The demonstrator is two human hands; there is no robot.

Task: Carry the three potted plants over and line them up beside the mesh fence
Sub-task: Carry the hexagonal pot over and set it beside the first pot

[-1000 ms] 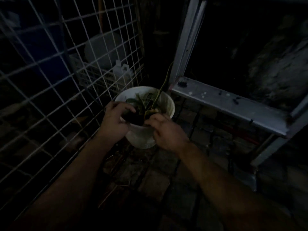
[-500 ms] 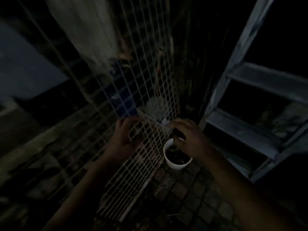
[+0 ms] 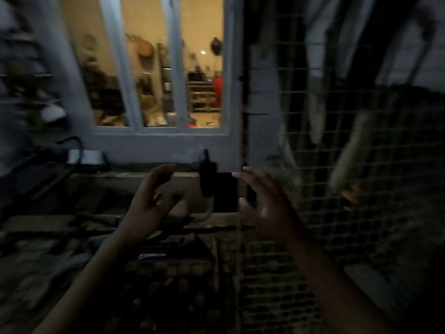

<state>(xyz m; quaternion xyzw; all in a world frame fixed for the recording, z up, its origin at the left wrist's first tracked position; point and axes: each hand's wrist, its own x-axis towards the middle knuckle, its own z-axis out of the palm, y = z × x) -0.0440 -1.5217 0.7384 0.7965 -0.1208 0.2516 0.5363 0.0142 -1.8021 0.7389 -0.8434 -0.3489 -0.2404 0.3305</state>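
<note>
Two hands are raised mid-scene, palms facing each other, forearms reaching up from the near edge. Left hand (image 3: 150, 203): fingers curled loosely apart, holding nothing. Right hand (image 3: 262, 206): fingers spread apart, empty. One mesh fence (image 3: 337, 213) stands at right. No potted plants can be made out in the blurred, dim view.

Mesh fence (image 3: 337, 213) stood upright along right side of view: pale wire grid, small square cells, running from top of frame down to the ground. Heavily motion-blurred. No potted plants discernible in the dark frame.
</note>
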